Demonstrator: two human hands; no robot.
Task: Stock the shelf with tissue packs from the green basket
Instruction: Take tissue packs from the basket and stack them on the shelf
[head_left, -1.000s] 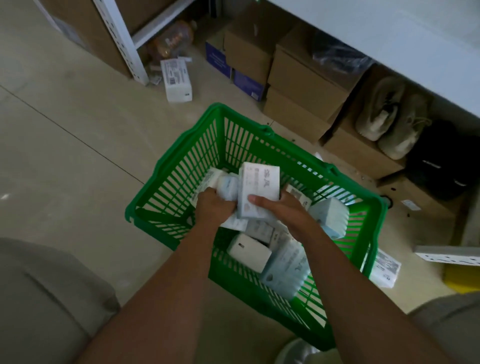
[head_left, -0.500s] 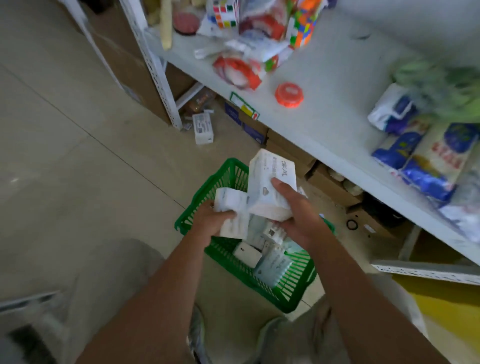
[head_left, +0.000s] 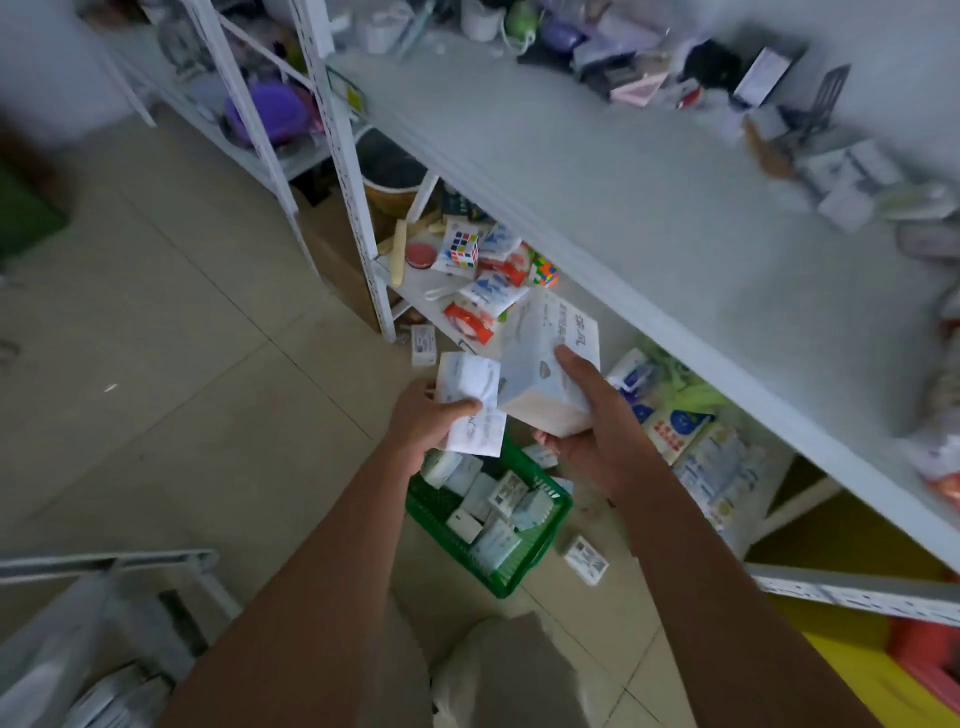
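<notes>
The green basket (head_left: 545, 545) stands on the floor below my hands, with several white tissue packs inside. My left hand (head_left: 423, 421) grips small white tissue packs (head_left: 470, 402) above the basket's far edge. My right hand (head_left: 592, 415) holds a larger white tissue pack (head_left: 540, 364) upright, just right of the left hand and in front of the lower shelf. The wide white shelf board (head_left: 597, 171) runs diagonally above and to the right, its middle stretch bare.
The lower shelf holds puzzle cubes (head_left: 464, 248), red-and-white packets (head_left: 485, 301) and blue-printed bags (head_left: 675, 431). Clutter lines the back of the upper board. Small white boxes (head_left: 423, 345) (head_left: 586, 560) lie on the tiled floor. A white upright post (head_left: 343, 171) stands at left.
Both hands have lifted the tissue packs out of the basket and up toward the shelf. The view has risen, so the basket looks smaller and the upper shelf board has come into sight.
</notes>
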